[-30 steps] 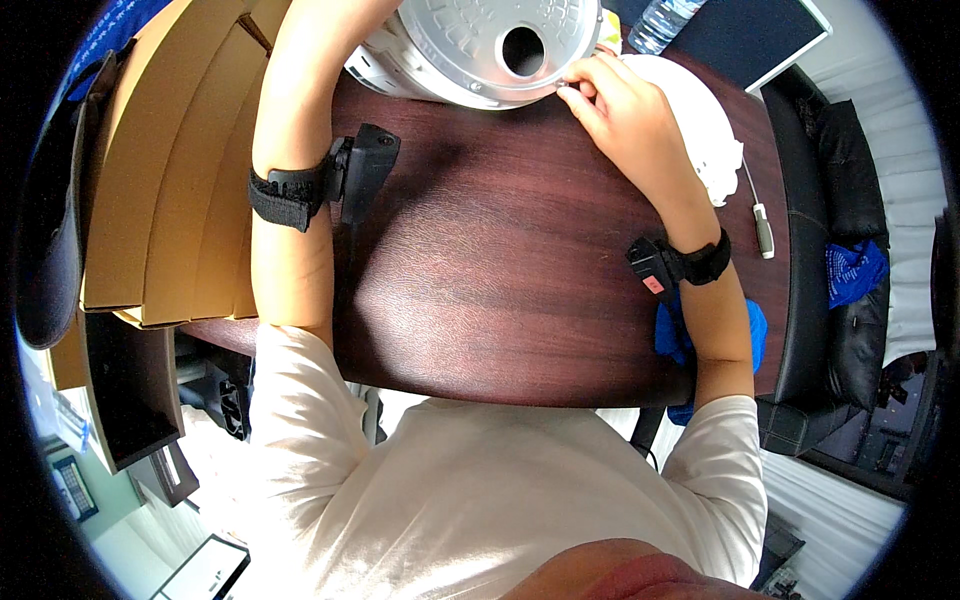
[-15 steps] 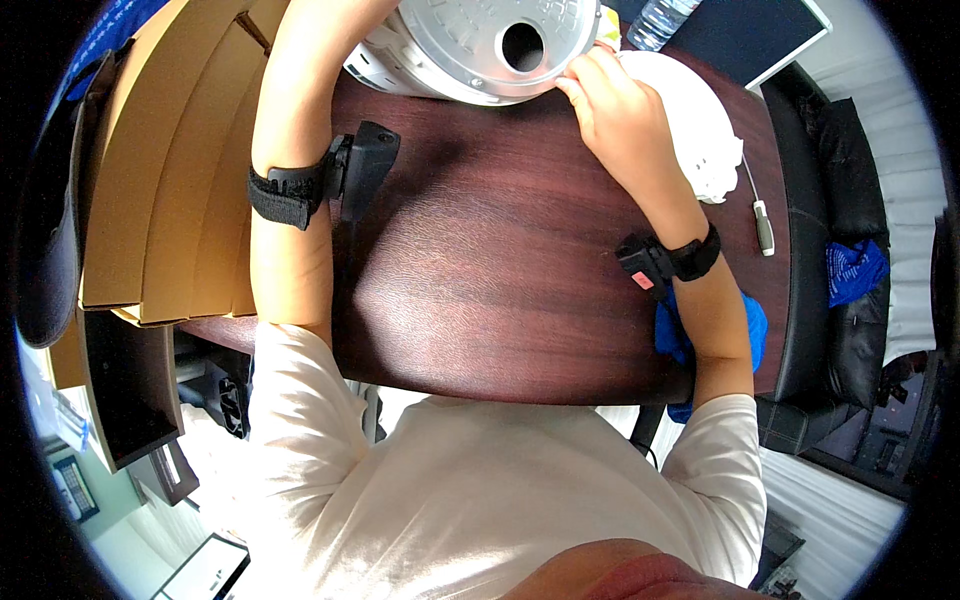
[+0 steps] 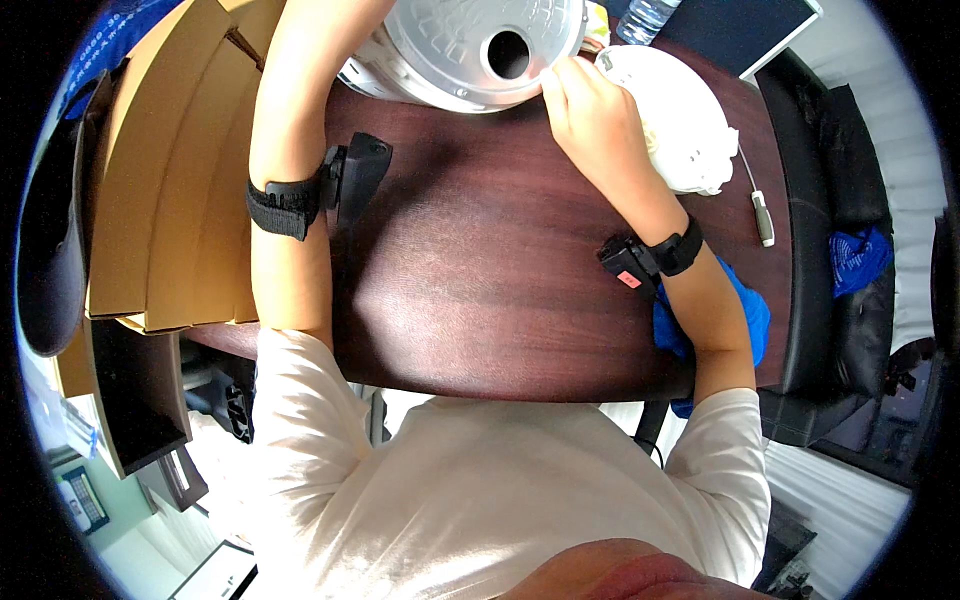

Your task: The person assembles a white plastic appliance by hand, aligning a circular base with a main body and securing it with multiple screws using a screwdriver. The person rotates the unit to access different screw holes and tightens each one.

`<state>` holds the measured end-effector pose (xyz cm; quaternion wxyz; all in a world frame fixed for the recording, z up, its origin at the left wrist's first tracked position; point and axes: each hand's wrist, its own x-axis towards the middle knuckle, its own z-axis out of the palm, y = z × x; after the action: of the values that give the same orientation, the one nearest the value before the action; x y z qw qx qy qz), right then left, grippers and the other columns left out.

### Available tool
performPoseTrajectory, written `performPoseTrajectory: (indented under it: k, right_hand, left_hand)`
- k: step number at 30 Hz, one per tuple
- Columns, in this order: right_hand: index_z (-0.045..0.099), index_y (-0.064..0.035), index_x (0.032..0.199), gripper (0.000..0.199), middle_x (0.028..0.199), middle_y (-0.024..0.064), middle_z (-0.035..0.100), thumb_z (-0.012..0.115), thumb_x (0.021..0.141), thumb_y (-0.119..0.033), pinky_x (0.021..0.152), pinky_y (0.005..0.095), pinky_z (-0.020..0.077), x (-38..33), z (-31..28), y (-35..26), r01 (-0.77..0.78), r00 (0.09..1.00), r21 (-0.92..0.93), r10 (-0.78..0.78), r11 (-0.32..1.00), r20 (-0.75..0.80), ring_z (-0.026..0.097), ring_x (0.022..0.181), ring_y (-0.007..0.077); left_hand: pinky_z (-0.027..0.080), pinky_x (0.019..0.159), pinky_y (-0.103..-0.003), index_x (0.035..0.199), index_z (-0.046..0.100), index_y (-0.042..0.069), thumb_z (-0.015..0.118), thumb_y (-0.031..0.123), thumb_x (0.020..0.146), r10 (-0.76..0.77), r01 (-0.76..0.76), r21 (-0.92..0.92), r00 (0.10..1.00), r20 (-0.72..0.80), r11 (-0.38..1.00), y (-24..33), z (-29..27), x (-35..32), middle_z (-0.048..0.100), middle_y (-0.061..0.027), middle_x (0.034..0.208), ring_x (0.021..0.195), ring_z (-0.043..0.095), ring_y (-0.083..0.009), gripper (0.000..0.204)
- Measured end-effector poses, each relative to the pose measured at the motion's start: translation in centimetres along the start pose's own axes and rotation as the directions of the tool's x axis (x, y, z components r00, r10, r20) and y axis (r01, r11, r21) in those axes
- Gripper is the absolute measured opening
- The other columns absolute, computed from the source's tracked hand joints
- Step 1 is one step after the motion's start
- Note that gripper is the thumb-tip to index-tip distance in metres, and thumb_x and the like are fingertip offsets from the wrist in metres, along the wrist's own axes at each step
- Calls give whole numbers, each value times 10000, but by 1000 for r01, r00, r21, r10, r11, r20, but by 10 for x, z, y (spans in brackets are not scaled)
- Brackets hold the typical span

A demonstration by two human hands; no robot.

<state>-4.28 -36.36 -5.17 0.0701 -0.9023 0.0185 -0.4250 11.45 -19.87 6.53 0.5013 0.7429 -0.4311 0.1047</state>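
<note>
At the top of the head view a round, pale grey plastic housing (image 3: pixel 420 60) lies on the table. Its end has a translucent cover with a dark round hole (image 3: pixel 508 55). My right hand (image 3: pixel 597 118) is at the right of this cover, with its fingers bent together on the rim. The thumb side lies against the edge, and the fingertips are partly hidden. My left forearm (image 3: pixel 295 110) reaches up past the left of the housing, and its hand is beyond the top edge of the picture. A white rounded shell (image 3: pixel 680 110) lies just right of my right hand.
A screwdriver (image 3: pixel 763 218) lies near the table's right edge, and a blue cloth (image 3: pixel 738 315) sits under my right arm. A clear bottle (image 3: pixel 645 20) stands at the back. Tall cardboard (image 3: pixel 165 180) lines the left side; a black sofa (image 3: pixel 835 300) is at the right.
The housing's cover and its hole have shifted slightly left and toward me. My right hand has moved left with the rim. The whole view has turned a little as well.
</note>
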Motion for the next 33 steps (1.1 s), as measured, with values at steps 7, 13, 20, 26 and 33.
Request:
performPoseTrajectory:
  k: [7, 13, 20, 26, 33]
  right_hand:
    - [602, -31, 823, 223, 718, 166, 616, 601, 947, -216, 552, 394, 482, 31, -41, 21, 63, 998, 127, -59, 990, -29, 595, 603, 339]
    - [626, -14, 838, 283, 584, 21, 449, 623, 955, -271, 506, 251, 340, 37, -135, 31, -332, 941, 122, 319, 935, 112, 399, 557, 54]
    - [597, -12, 838, 364, 629, 82, 547, 674, 909, -360, 557, 310, 434, -37, -227, 115, -479, 747, -378, 594, 792, 299, 537, 578, 144]
    - [573, 27, 1100, 582, 1112, 290, 621, 695, 853, -485, 886, 432, 488, -131, -238, 172, -475, 522, -608, 760, 636, 387, 616, 1053, 410]
    - [570, 31, 1048, 482, 1062, 229, 615, 727, 849, -379, 831, 448, 507, -155, -220, 170, -394, 544, -656, 739, 643, 397, 622, 965, 416]
  left_hand:
    - [474, 923, -319, 1219, 579, -33, 557, 138, 879, 2, -1, -44, 1000, 15, 999, -2, -15, 2, 671, -154, 1070, 1026, 625, -218, 381]
    - [477, 915, -319, 1235, 579, -11, 564, 145, 879, -48, 50, -89, 999, 20, 995, -12, -6, 5, 674, -152, 1064, 1019, 624, -211, 389]
    - [490, 906, -321, 1304, 588, 61, 590, 365, 920, -66, 66, 39, 998, 1, 997, -35, -7, 14, 696, -144, 1083, 1001, 657, -204, 490]
    - [479, 949, -336, 1326, 581, 77, 587, 471, 929, -119, 120, 38, 992, -40, 992, -27, -5, 9, 683, -183, 1147, 1086, 653, -257, 560]
    - [484, 952, -346, 1337, 572, 76, 607, 484, 907, -154, 156, 57, 988, -29, 986, -27, -8, 9, 671, -198, 1183, 1109, 651, -272, 594]
